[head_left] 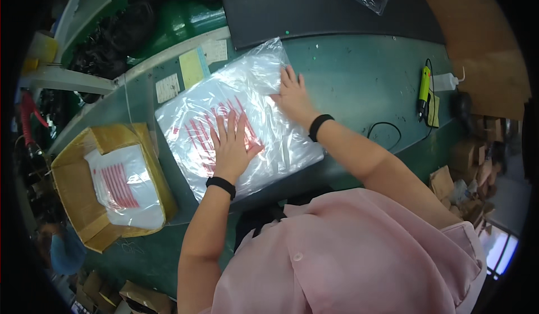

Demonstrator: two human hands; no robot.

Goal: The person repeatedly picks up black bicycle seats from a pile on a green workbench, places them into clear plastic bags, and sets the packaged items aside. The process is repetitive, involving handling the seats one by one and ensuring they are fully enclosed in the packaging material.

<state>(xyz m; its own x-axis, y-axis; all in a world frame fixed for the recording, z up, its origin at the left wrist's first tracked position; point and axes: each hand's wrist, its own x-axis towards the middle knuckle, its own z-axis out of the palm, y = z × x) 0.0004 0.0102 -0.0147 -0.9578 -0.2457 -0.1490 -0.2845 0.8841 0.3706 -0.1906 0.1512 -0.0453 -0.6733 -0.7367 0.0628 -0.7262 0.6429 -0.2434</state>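
A large clear plastic bag lies flat on the green table, its surface wrinkled and shiny. Red printing shows on or through it, around the middle; whether it sits on the bag or on something inside I cannot tell. My left hand presses on the printed part with its fingers spread. Toward the bag's right edge rests my right hand, fingers stretched out and palm down on the plastic. Neither hand grips anything. Both wrists wear black bands.
An open cardboard box at the left holds flat bags with red print. Paper slips and a yellow-green pad lie behind the bag. Right are a yellow-green electric screwdriver with cable and a white bottle. A black mat lies behind.
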